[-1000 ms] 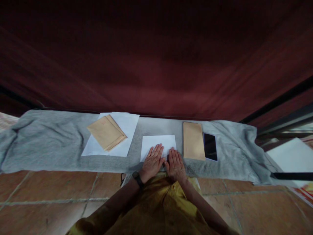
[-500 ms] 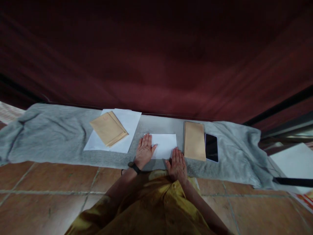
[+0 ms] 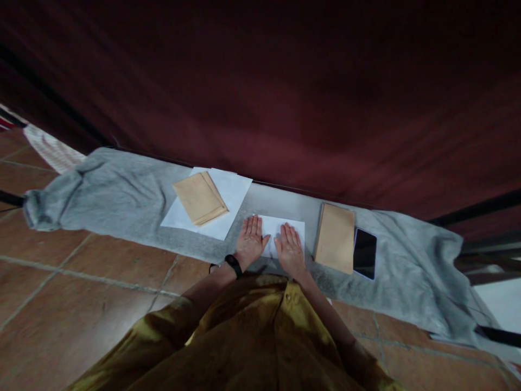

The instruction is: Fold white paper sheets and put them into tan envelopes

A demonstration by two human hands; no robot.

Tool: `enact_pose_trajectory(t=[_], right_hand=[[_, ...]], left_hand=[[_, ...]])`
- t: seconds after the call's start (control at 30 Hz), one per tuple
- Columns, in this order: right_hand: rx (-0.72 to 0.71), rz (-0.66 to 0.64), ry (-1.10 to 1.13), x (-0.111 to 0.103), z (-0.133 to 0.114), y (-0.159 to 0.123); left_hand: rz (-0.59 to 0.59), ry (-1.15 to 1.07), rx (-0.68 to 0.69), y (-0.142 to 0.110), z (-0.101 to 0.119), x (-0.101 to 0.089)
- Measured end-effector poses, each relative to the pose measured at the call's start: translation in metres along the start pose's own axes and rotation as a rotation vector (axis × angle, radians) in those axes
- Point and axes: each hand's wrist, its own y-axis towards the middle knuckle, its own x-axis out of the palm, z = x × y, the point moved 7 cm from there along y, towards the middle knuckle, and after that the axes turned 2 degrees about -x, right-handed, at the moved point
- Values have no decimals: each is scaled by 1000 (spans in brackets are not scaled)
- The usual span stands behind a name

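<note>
- Wearing a mustard shirt point(image 3: 252, 336), nearest the camera, above a floor point(image 3: 101, 315) of reddish-brown tiles with pale joints.
- Bearing a black wristband point(image 3: 233, 265) on the left wrist.
- Resting the right hand point(image 3: 290, 250) palm down on the right part of a small white paper point(image 3: 273, 227); fully opened, with fingers straight and thumb angled inward; gripping nothing.
- Resting the left hand point(image 3: 251, 243) palm down over the left end of the same paper; likewise fully opened, with fingers close together and thumb pointing toward the other thumb, apart from it; gripping nothing.
- Leaving the middle and far edge of the paper exposed between both hands; lying flat on a long grey cloth point(image 3: 122, 198), wrinkled toward both ends.
- Noting a phone point(image 3: 365, 254), dark screen up, well to the right of the hands.
- Noting a neat stack of brown envelopes point(image 3: 336, 236) between phone and right hand; lying just beside the phone, with contact uncertain.
- Noting large white sheets point(image 3: 234, 195) to the left of the left hand, farther back; supporting a fanned pile of brown envelopes, the left pile point(image 3: 199, 198), set at an angle.
- Observing a dark red backdrop point(image 3: 260, 136) behind the cloth, filling the far view; being unable to tell its material.
</note>
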Motion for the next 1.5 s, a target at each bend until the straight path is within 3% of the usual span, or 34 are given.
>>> enact_pose_trajectory(t=[0.2, 0.33, 0.6, 0.7, 0.9, 1.17, 1.27, 1.4, 1.5], right_hand=[[114, 124, -45, 8, 23, 1], [161, 143, -69, 7, 32, 1], [141, 76, -147, 6, 30, 2], [129, 29, -170, 7, 30, 1], [128, 83, -146, 6, 30, 0], [181, 108, -140, 4, 31, 5], [215, 88, -111, 11, 23, 14], [123, 62, -42, 26, 0, 25], [102, 93, -43, 27, -4, 25]], left_hand=[[-28, -3, 4, -1, 0, 1], [-39, -16, 89, 1, 5, -5], [-82, -72, 369, 1, 48, -1], [-108, -97, 405, 1, 56, 5], [-131, -137, 408, 9, 41, 9], [-29, -97, 166, 16, -1, 3], [-22, -84, 142, 13, -4, 1], [-32, -73, 133, 13, -3, 0], [-28, -71, 124, 14, -5, -1]])
